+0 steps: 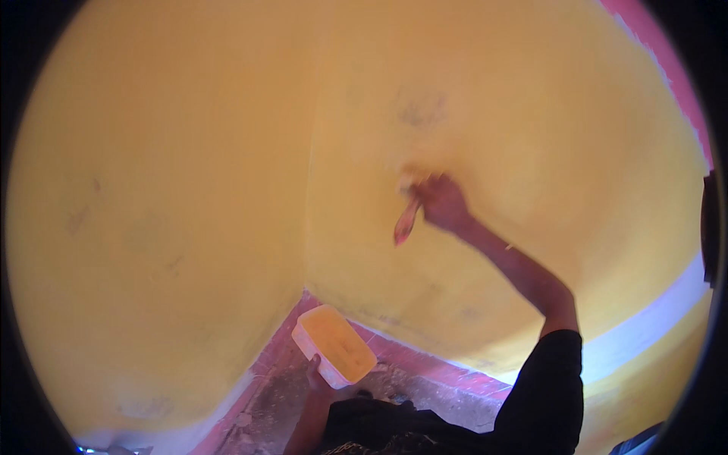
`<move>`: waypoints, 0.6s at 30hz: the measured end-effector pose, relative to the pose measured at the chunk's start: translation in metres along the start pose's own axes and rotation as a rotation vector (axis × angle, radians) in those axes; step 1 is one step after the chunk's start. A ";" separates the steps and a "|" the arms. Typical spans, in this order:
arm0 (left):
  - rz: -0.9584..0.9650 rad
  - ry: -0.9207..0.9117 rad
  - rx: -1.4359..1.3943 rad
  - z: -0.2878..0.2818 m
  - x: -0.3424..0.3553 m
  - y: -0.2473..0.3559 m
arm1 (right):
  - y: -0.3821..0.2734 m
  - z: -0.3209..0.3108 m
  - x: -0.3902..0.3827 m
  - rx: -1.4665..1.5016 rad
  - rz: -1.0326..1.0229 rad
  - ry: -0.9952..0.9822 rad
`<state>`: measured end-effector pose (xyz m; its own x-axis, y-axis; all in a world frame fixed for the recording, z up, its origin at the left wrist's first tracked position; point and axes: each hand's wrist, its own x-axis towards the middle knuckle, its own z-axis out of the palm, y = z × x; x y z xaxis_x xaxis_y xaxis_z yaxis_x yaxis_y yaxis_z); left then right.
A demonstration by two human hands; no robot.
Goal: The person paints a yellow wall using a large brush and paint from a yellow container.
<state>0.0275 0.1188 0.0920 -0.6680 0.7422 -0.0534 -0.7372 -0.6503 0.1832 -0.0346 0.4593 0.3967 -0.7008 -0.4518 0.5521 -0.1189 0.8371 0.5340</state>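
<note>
My right hand (pixel 442 202) is raised to the right-hand yellow wall (pixel 364 227), its fingers closed round a paintbrush (pixel 406 224). The brush's reddish handle points down and to the left; its bristle end is at the wall surface and blurred. Low in front of me, my left hand (pixel 317 373) grips a whitish rectangular plastic tub (pixel 312 345) by its near side. Yellow-orange paint (pixel 340 343) shows inside the tub, which looks tilted in the view. The left fingers under the tub are hidden.
Another yellow wall (pixel 152 227) meets the painted one at a corner. Dark smudges (pixel 422 108) mark the surface above my right hand. A reddish skirting band (pixel 455 370) runs along the bottom, above a grey, stained floor (pixel 280 402). A pink strip (pixel 667 61) borders the upper right.
</note>
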 end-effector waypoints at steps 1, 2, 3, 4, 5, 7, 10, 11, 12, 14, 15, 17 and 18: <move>-0.015 -0.003 0.005 0.004 0.001 -0.003 | -0.015 0.024 -0.032 0.036 -0.022 -0.029; -0.018 0.005 0.014 0.004 0.001 -0.002 | -0.033 0.039 -0.050 0.144 0.050 -0.196; -0.020 0.013 0.024 0.002 0.000 0.000 | -0.039 0.042 -0.054 0.147 0.065 -0.239; -0.023 0.021 0.033 0.001 0.000 0.001 | -0.044 0.045 -0.058 0.149 0.081 -0.283; -0.024 0.021 0.033 0.001 -0.001 0.002 | -0.046 0.047 -0.060 0.151 0.094 -0.325; -0.018 0.020 0.029 0.004 -0.001 0.004 | -0.015 0.023 -0.037 0.044 0.116 -0.139; -0.021 0.017 0.013 -0.008 -0.002 0.004 | 0.055 -0.056 0.023 -0.169 0.192 0.044; -0.033 0.018 -0.002 -0.010 0.000 0.000 | 0.079 -0.083 0.038 -0.294 0.216 0.041; -0.031 0.027 -0.014 -0.012 -0.001 0.001 | 0.085 -0.110 0.062 -0.315 0.214 0.107; -0.031 0.034 -0.025 -0.014 0.001 -0.002 | 0.098 -0.135 0.086 -0.378 0.191 0.223; -0.032 0.037 -0.022 -0.013 0.001 -0.003 | 0.106 -0.138 0.091 -0.416 0.173 0.272; -0.031 0.043 -0.008 -0.015 0.001 -0.004 | 0.107 -0.132 0.088 -0.430 0.148 0.278; -0.025 0.044 0.002 -0.017 0.000 -0.003 | 0.098 -0.113 0.079 -0.406 0.140 0.237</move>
<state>0.0280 0.1179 0.0745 -0.6533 0.7503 -0.1009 -0.7535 -0.6314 0.1833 -0.0224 0.4708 0.5653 -0.5052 -0.4411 0.7418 0.2816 0.7282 0.6248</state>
